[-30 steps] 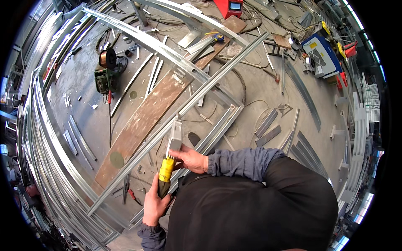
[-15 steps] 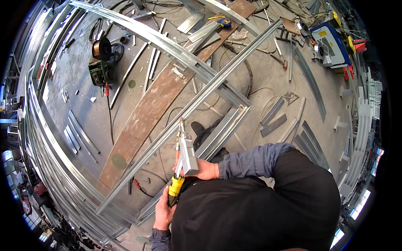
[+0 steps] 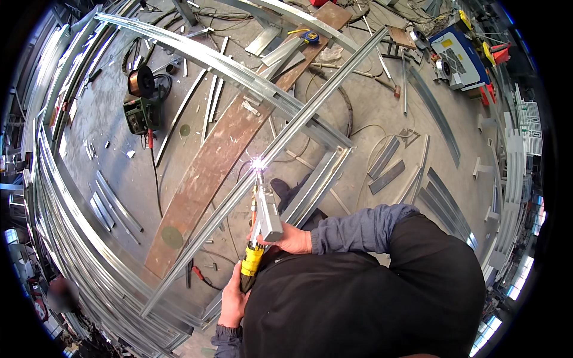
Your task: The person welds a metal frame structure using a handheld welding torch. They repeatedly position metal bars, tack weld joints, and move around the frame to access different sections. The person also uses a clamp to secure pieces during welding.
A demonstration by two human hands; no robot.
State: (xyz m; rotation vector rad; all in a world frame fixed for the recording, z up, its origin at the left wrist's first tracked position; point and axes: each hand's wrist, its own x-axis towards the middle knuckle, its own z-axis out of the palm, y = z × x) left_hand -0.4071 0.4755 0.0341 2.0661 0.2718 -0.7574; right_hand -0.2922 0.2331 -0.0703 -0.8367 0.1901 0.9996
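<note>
Both my hands hold a welding torch (image 3: 269,216) with a grey boxy body and a rear part wrapped in yellow tape. My right hand (image 3: 295,240) is closed round the body, its fingers partly hidden behind it. At the taped end, my left hand (image 3: 233,301) grips from below. The torch's tip points away from me at a long galvanized steel rail (image 3: 311,108), which runs diagonally across the frame. A bright white-violet spark (image 3: 257,163) glows where tip and rail meet, hiding the exact contact.
A rusty plank (image 3: 206,173) lies under the rails. A green wire feeder with a copper spool (image 3: 141,112) stands left; a blue-and-white machine (image 3: 458,59) stands far right. Steel strips (image 3: 387,177), cables and a tape measure (image 3: 310,37) lie about. Long profiles (image 3: 65,221) line the left.
A bright spark has appeared at the torch tip on the rail. The view has shifted slightly; both hands keep their hold on the torch.
</note>
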